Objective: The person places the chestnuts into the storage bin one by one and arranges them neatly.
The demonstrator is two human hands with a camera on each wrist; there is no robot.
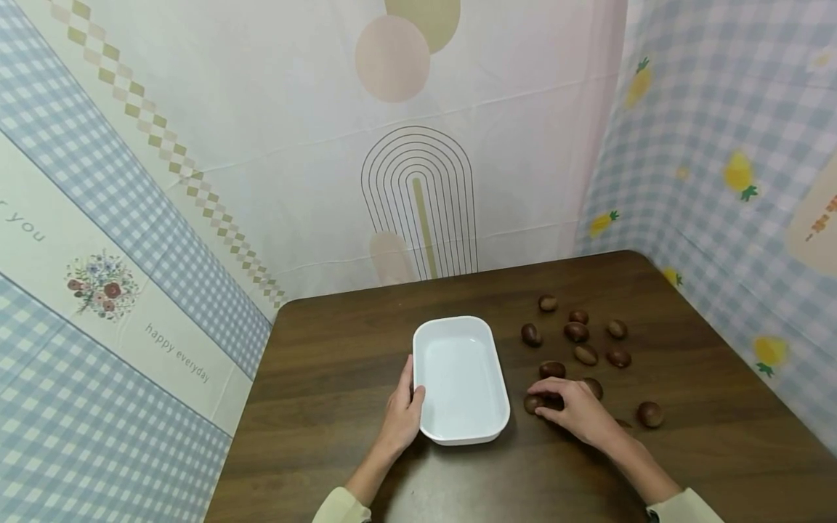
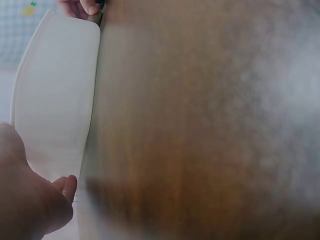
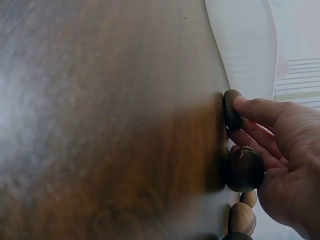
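Observation:
A white rectangular baking dish [image 1: 461,385] stands on the brown table. My left hand [image 1: 404,415] grips its left side, thumb at the rim and fingers along the outer wall. To the right of the dish, my right hand [image 1: 575,410] pinches a brown chestnut [image 1: 532,404] between thumb and fingers, low at the tabletop. The right wrist view shows this chestnut [image 3: 231,110] at the fingertips and another dark chestnut [image 3: 245,170] near the palm. One chestnut [image 1: 552,370] lies just beyond the right fingers; another [image 1: 593,388] is partly hidden behind the hand.
Several more chestnuts [image 1: 576,332] are scattered over the right part of the table [image 1: 327,363]. One chestnut [image 1: 650,414] lies to the right of the right wrist. Patterned cloths [image 1: 294,145] hang behind the table and on both sides.

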